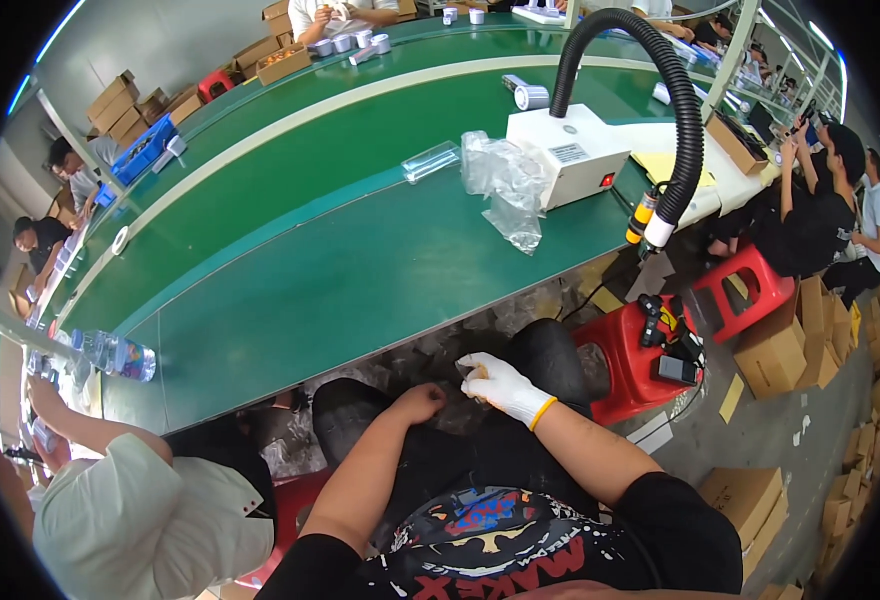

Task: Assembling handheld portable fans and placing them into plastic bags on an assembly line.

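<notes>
My left hand (422, 403) is bare and loosely curled above my lap, in front of the table edge. I see nothing in it. My right hand (503, 386) wears a white knit glove with a yellow cuff, stained at the fingers. Its fingers bend together toward the left hand, a small gap away; whatever lies between them is too dim to make out. Clear plastic film (295, 440) lies crumpled below the table by my legs. The green work table (360, 310) is just beyond both hands.
A white box machine (565, 150) with a black flexible hose (685, 110) stands on the table beside a clear plastic bag (508, 185). A water bottle (120, 356) lies at left, near a co-worker's arm. A red stool (620, 365) holding black devices is at right.
</notes>
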Demonstrator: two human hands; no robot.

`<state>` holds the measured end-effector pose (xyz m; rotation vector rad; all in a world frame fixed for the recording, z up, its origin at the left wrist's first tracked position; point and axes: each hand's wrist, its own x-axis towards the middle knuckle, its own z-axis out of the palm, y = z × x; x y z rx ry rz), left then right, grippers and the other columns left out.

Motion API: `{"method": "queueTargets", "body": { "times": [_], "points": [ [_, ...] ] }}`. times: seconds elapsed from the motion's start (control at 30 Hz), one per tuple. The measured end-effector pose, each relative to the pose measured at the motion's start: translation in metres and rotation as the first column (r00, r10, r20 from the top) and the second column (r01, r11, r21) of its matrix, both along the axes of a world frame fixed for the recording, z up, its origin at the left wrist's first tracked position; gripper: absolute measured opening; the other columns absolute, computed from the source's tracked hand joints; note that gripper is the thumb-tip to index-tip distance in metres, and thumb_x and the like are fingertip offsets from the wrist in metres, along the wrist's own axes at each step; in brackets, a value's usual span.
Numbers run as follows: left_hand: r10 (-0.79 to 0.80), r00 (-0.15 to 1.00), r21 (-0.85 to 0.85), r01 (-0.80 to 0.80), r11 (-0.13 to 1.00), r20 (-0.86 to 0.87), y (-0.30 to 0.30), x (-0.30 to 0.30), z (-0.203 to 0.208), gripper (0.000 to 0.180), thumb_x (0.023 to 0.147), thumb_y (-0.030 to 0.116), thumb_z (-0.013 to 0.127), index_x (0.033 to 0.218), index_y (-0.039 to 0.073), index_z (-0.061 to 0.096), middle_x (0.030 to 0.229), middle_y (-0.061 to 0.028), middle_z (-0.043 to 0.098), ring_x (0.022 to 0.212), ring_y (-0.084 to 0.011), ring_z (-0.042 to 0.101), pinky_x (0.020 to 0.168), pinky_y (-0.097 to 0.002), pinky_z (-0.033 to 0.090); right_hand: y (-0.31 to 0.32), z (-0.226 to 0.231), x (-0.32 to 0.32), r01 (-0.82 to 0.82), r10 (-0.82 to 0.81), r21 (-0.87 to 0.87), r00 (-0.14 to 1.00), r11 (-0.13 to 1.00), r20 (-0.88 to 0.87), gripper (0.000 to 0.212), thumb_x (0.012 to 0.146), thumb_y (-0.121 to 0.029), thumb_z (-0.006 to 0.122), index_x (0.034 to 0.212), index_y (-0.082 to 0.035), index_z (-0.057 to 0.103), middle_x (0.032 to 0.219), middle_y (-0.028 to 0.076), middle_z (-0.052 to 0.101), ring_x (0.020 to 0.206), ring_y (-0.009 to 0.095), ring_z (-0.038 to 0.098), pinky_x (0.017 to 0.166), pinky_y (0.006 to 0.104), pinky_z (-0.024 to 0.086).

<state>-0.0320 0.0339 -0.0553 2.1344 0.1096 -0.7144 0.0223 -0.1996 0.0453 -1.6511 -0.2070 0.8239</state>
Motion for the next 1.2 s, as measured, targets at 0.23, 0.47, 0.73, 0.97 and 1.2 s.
{"method": "queueTargets", "body": {
  "times": [0.23, 0.47, 0.73, 0.97, 1.2],
  "points": [
    [0.054, 0.998, -0.072, -0.057, 0.996, -0.043, 0.0, -0.001, 0.003, 0.02, 0.091, 0.016, 0.071, 0.108, 0.005, 0.074, 0.097, -0.0082, 0.077, 0.086, -0.0184, 0.073, 0.079, -0.0349, 0.058, -0.001, -0.013, 0.003, -0.023, 0.023, 0.005, 0.999, 1.0, 0.034, 0.054, 0.086, -0.012, 0.07, 0.137, 0.0, 0.059, 0.089, 0.006, 0.067, 0.081, 0.016, 0.064, 0.075, 0.0311, 0.051],
    [0.056, 0.998, -0.091, -0.059, 0.994, -0.035, 0.004, -0.002, -0.005, 0.02, 0.091, 0.015, 0.071, 0.108, 0.005, 0.073, 0.097, -0.008, 0.076, 0.085, -0.0182, 0.072, 0.078, -0.0346, 0.058, 0.003, 0.0, 0.001, 0.014, -0.008, 0.041, 0.99, 0.999, -0.142, 0.05, 0.088, -0.007, 0.068, 0.137, -0.001, 0.058, 0.09, 0.008, 0.065, 0.074, 0.016, 0.063, 0.066, 0.0312, 0.051],
    [0.05, 0.998, -0.069, -0.052, 0.996, -0.036, 0.0, 0.0, 0.002, 0.02, 0.091, 0.016, 0.072, 0.109, 0.006, 0.074, 0.096, -0.0078, 0.076, 0.083, -0.0178, 0.071, 0.077, -0.0343, 0.057, 0.003, 0.002, 0.0, -0.02, 0.023, 0.025, 0.988, 0.999, -0.151, 0.046, 0.091, -0.005, 0.068, 0.135, -0.001, 0.058, 0.086, 0.008, 0.063, 0.07, 0.015, 0.062, 0.059, 0.0306, 0.049],
    [0.058, 0.996, -0.055, -0.062, 0.997, -0.073, -0.001, 0.001, 0.009, 0.02, 0.092, 0.018, 0.072, 0.109, 0.006, 0.074, 0.097, -0.0077, 0.076, 0.086, -0.018, 0.071, 0.079, -0.0345, 0.056, 0.003, 0.015, -0.002, -0.016, 0.022, 0.039, 0.985, 0.999, -0.172, 0.035, 0.093, -0.008, 0.071, 0.126, -0.004, 0.058, 0.086, 0.006, 0.063, 0.065, 0.012, 0.057, 0.055, 0.0288, 0.045],
    [0.062, 0.994, -0.045, -0.066, 0.997, -0.09, -0.002, 0.001, 0.01, 0.019, 0.093, 0.019, 0.072, 0.108, 0.007, 0.074, 0.099, -0.0076, 0.076, 0.09, -0.0184, 0.071, 0.081, -0.0346, 0.056, 0.003, 0.024, -0.003, 0.011, 0.006, 0.064, 0.967, 0.998, -0.254, 0.033, 0.096, -0.016, 0.074, 0.123, -0.005, 0.06, 0.084, 0.005, 0.062, 0.063, 0.011, 0.056, 0.053, 0.0278, 0.043]
  ]
}}
